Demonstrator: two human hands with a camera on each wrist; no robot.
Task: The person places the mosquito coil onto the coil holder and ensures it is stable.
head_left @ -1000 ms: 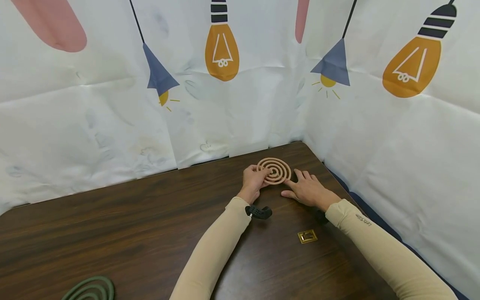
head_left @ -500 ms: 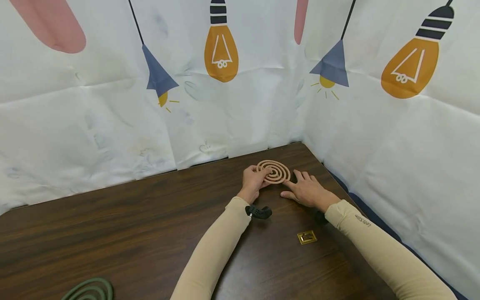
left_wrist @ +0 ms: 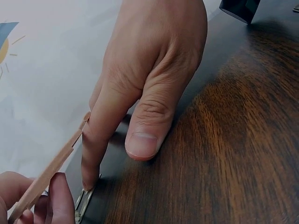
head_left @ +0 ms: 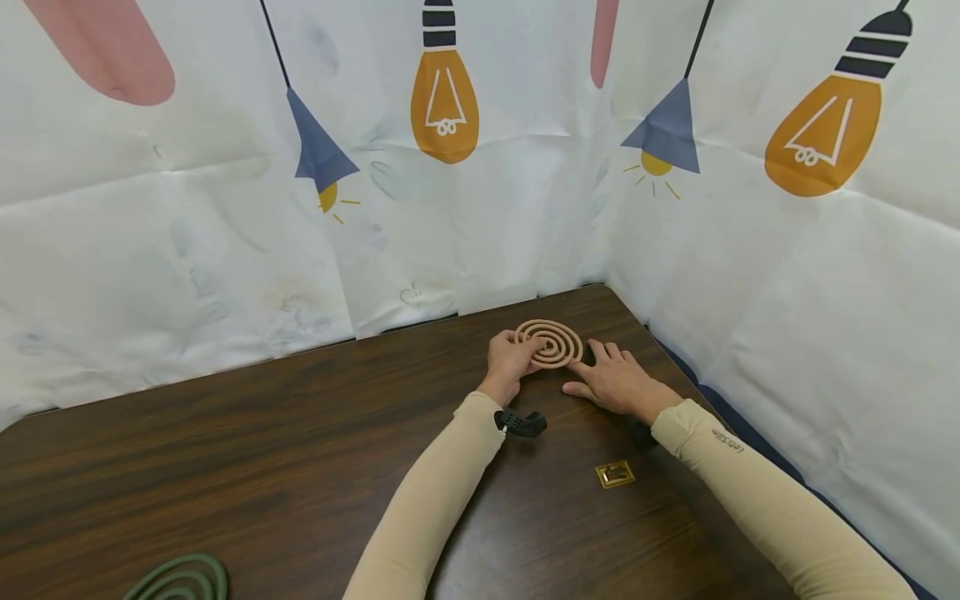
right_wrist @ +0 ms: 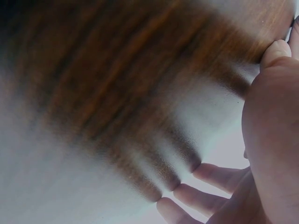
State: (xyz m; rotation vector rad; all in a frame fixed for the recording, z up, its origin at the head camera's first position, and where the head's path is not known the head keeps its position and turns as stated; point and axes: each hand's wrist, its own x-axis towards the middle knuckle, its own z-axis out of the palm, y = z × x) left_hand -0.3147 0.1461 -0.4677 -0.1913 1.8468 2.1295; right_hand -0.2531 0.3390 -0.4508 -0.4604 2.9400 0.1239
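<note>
A tan mosquito coil is held near the table's far right corner. My left hand pinches it by its left side, thumb on top reaching toward the centre and fingers beneath. Seen edge-on in the left wrist view, the coil tilts above the wood. My right hand rests on the table to the right, fingers spread and mostly straight. Its index fingertip presses a thin metal piece lying under the coil, which the head view hides. The right wrist view shows several fingertips touching the table.
A gold rectangular metal plate lies on the dark wood table nearer to me. At the bottom left is a green coil, cut off by the frame. White printed sheets stand behind and right.
The tan coil has tipped slightly flatter, its far edge a little lower than a second ago. Both hands keep nearly the same place.
</note>
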